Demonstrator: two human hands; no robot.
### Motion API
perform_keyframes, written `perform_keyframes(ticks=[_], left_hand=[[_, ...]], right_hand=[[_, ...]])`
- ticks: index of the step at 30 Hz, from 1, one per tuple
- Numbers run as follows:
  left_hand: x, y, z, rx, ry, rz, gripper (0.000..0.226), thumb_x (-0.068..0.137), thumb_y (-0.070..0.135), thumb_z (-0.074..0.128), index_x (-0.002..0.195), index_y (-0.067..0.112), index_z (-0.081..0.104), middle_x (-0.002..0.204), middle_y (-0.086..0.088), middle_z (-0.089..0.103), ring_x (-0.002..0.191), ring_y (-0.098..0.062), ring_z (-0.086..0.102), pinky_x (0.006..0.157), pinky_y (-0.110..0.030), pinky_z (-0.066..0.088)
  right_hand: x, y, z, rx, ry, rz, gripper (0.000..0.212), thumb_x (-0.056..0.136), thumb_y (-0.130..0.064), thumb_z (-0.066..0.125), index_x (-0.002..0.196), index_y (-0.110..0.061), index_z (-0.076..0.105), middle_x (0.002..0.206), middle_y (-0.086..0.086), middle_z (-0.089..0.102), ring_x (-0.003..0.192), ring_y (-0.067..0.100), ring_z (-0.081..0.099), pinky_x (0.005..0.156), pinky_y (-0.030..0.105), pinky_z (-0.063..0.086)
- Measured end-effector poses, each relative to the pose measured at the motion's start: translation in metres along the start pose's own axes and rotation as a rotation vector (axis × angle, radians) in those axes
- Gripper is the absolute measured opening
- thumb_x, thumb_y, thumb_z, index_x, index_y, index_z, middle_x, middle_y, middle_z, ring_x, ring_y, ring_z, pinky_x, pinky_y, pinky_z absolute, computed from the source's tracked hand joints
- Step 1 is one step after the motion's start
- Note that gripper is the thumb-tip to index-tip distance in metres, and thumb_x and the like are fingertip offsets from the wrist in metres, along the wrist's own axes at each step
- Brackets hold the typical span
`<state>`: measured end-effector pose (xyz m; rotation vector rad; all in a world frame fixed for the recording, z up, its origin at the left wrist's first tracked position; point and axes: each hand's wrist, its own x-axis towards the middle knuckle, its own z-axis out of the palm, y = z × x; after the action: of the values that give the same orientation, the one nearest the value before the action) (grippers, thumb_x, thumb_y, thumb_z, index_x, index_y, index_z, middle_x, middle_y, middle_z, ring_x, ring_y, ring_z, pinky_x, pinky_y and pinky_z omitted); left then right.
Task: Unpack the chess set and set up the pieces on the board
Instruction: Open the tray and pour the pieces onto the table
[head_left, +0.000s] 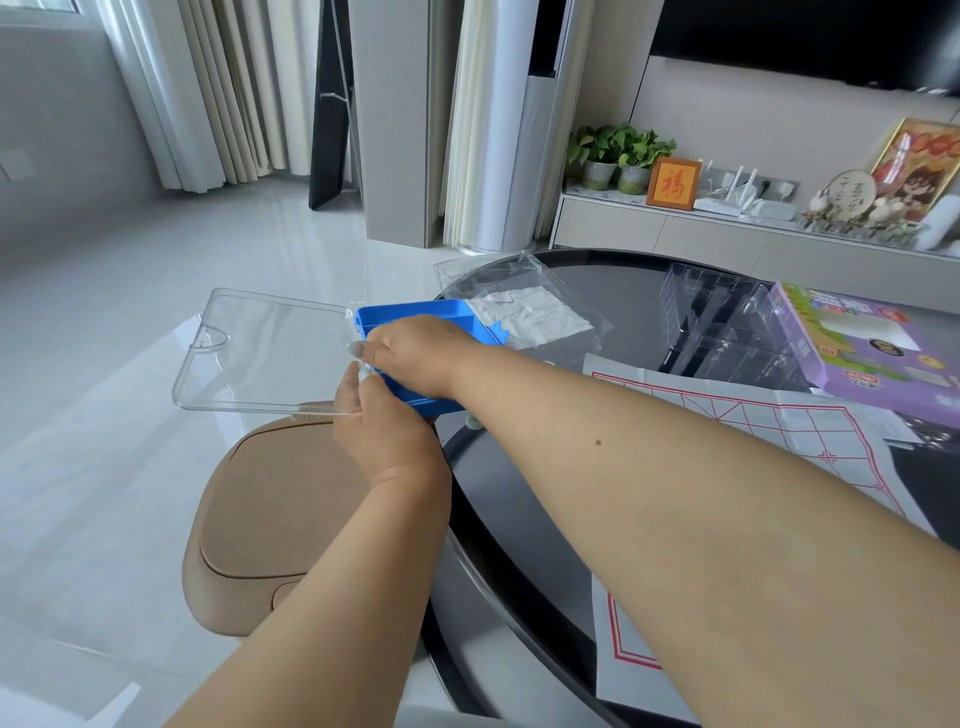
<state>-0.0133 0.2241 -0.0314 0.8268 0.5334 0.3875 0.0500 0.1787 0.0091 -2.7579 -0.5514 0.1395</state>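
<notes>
A: Where's the blue tray (415, 317)?

B: Held out over the left rim of the round black table (597, 519), partly past the edge. Everything else I'll place from that table.

A: Who has hold of it?

B: Both hands. The right hand (415, 356) reaches across from the right and curls over the tray's near-left side, fingers wrapped on its edge. The left hand (384, 431) comes up from below, just under the right one, and pinches the right edge of the clear lid (265, 353) where it meets the tray.

A: And the lid?

B: Swung open, sticking out flat to the left of the tray, wholly off the table and over the floor (130, 338). Its far-left edge has a small rounded tab.

A: Any room there?

B: Plenty to the left: bare glossy floor. Directly below the lid's near edge, beside the table's left rim, sits a tan stool (270, 519).

A: On the table itself?

B: The paper board (753, 431) with red lines lies unfolded on the right half, running under the right forearm to the near rim. Behind the tray, at the far rim, a clear plastic bag (524, 306) overhangs the edge a little. Toward the far right, a clear insert (727, 317) stands just beside a purple box (872, 353).

A: Pieces?

B: Can't tell; the tray's inside is hidden by the right hand.
</notes>
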Motion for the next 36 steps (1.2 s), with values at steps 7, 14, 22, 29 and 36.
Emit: perform_keyframes(ticks=[7,14,22,29,36], left_hand=[[-0.005,0.002,0.003,0.011,-0.036,0.025,0.031,0.094,0.012,0.04,0.098,0.032,0.064,0.08,0.009,0.065,0.072,-0.008,0.062,0.064,-0.029,0.055],[-0.004,-0.002,0.003,0.075,-0.054,0.099,0.029,0.095,0.013,0.04,0.098,0.032,0.062,0.086,0.014,0.066,0.081,-0.004,0.064,0.073,-0.024,0.054],[-0.006,-0.003,0.003,0.072,-0.069,0.063,0.028,0.095,0.013,0.041,0.102,0.031,0.062,0.073,0.019,0.063,0.057,0.009,0.059,0.053,-0.015,0.049],[-0.006,-0.008,0.004,0.047,-0.111,0.023,0.029,0.096,0.016,0.041,0.097,0.03,0.066,0.082,0.011,0.065,0.073,-0.003,0.063,0.064,-0.031,0.057],[-0.011,-0.007,0.004,0.037,-0.135,0.006,0.031,0.098,0.018,0.041,0.125,0.022,0.056,0.095,0.013,0.061,0.08,-0.001,0.062,0.069,-0.026,0.058]], right_hand=[[-0.001,0.007,0.002,0.103,0.083,0.003,0.043,0.095,-0.052,0.041,0.071,-0.016,0.045,0.071,-0.002,0.051,0.07,0.016,0.046,0.063,0.031,0.036],[-0.002,0.006,0.001,0.085,0.106,0.037,0.047,0.096,-0.054,0.036,0.066,-0.018,0.038,0.067,-0.004,0.047,0.066,0.015,0.043,0.057,0.03,0.032],[-0.002,0.012,0.001,0.283,0.146,-0.032,0.041,0.093,-0.039,0.055,0.065,-0.021,0.032,0.064,-0.005,0.04,0.059,0.012,0.034,0.058,0.029,0.031],[-0.01,0.019,-0.003,0.328,0.175,-0.093,0.017,0.09,-0.024,0.061,0.083,-0.015,0.049,0.07,-0.008,0.047,0.064,0.007,0.041,0.06,0.022,0.035],[-0.013,0.024,-0.007,0.358,0.271,0.001,0.018,0.093,-0.025,0.057,0.09,-0.007,0.057,0.075,-0.004,0.053,0.07,0.013,0.048,0.062,0.027,0.04]])
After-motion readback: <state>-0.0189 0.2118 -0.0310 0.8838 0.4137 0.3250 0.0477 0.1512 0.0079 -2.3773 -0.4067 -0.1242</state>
